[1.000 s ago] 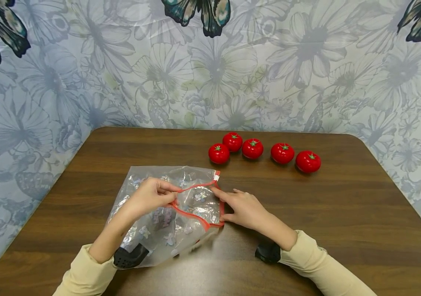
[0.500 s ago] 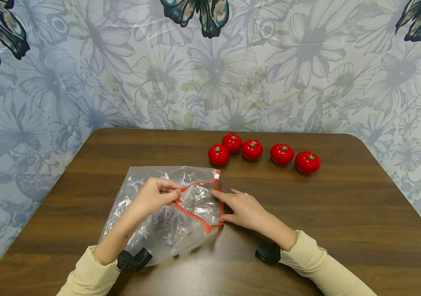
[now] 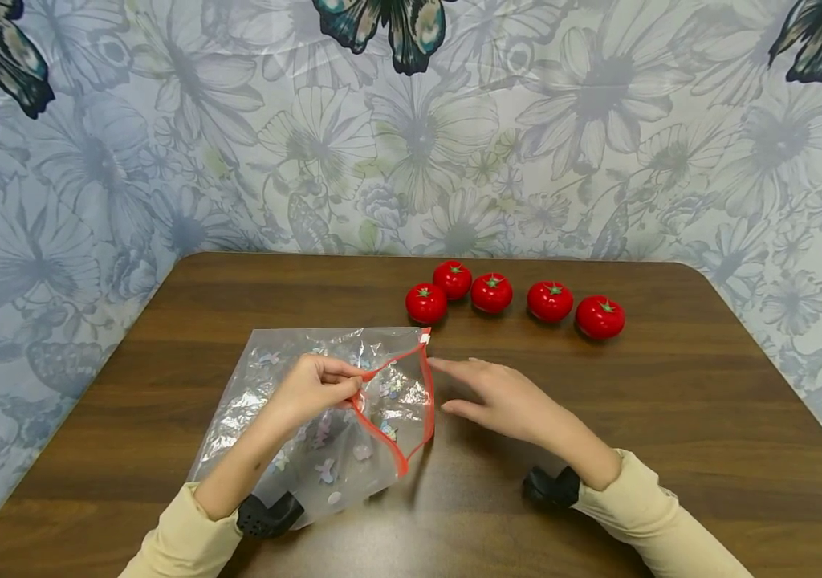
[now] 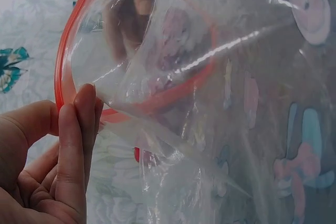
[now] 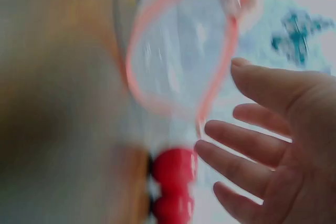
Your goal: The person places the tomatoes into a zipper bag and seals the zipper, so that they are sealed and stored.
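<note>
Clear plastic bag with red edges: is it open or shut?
Open: the bag has its red edges spread apart; the left hand pinches one.

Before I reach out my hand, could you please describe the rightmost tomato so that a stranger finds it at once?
On the brown wood-grain table, look beyond the clear red-edged zip bag. Five red tomatoes stand there. The rightmost tomato ends the group and sits closest to the viewer.

Grey flowers sprawl across the pale wall, big teal butterflies up top! Below, the brown worktop gleams.
</note>
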A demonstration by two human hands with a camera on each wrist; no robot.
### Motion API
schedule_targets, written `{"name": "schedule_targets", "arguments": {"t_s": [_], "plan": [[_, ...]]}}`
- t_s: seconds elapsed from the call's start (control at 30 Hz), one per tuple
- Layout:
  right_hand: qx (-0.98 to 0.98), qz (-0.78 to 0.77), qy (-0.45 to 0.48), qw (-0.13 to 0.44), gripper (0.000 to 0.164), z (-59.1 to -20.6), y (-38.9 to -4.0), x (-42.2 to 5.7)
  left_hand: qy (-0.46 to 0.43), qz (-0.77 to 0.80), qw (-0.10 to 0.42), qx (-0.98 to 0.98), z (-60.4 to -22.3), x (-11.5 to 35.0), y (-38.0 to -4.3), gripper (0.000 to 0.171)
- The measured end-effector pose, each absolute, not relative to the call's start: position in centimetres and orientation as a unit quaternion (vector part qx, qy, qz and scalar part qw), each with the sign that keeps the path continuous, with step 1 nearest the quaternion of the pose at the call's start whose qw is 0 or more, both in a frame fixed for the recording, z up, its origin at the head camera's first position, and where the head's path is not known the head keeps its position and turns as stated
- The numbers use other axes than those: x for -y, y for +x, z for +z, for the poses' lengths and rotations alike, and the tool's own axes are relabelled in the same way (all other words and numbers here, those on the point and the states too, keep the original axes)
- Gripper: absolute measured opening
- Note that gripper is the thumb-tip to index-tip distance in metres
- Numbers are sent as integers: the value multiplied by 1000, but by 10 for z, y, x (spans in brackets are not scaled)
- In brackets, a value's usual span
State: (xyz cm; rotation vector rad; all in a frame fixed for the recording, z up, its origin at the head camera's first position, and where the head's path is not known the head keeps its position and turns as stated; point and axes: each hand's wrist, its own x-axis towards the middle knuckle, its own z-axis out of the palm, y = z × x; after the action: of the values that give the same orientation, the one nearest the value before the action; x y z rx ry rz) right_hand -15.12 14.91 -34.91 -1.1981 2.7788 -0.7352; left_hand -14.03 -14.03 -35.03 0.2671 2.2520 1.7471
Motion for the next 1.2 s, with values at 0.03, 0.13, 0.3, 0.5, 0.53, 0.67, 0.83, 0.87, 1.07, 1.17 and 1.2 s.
{"name": "schedule_targets", "arguments": {"t_s": [0.03, 0.13, 0.3, 0.5, 0.53, 0.67, 0.83, 0.87, 1.07, 1.17, 1.2], "plan": [[-894, -246, -375, -4, 56, -347, -155, -158, 95, 605, 140, -778, -350, 140, -140, 21], [-901, -275, -330, -65, 50, -341, -168, -193, 100, 609, 143, -774, -351, 141, -139, 22], [-923, -287, -211, -142, 48, -338, -192, -255, 100, 611, 148, -771, -350, 141, -137, 22], [-949, -270, -131, -98, 64, -339, -209, -309, 103, 612, 148, -770, -349, 142, -136, 23], [-953, -266, -126, -80, 68, -341, -211, -314, 103, 613, 149, -769, -349, 141, -136, 23], [-960, -254, -117, -27, 76, -352, -217, -327, 99, 608, 150, -773, -349, 141, -136, 24], [-960, -256, -115, -20, 74, -364, -221, -332, 101, 606, 149, -774, -350, 139, -136, 24], [-959, -259, -115, -24, 73, -366, -221, -332, 103, 608, 150, -773, -350, 139, -136, 24], [-954, -275, -108, -55, 69, -374, -222, -334, 103, 612, 158, -768, -351, 138, -135, 24], [-952, -282, -97, -64, 68, -376, -222, -334, 101, 610, 160, -769, -351, 138, -134, 24], [-952, -285, -93, -66, 68, -377, -221, -334, 101, 610, 160, -770, -351, 138, -134, 24]]}}
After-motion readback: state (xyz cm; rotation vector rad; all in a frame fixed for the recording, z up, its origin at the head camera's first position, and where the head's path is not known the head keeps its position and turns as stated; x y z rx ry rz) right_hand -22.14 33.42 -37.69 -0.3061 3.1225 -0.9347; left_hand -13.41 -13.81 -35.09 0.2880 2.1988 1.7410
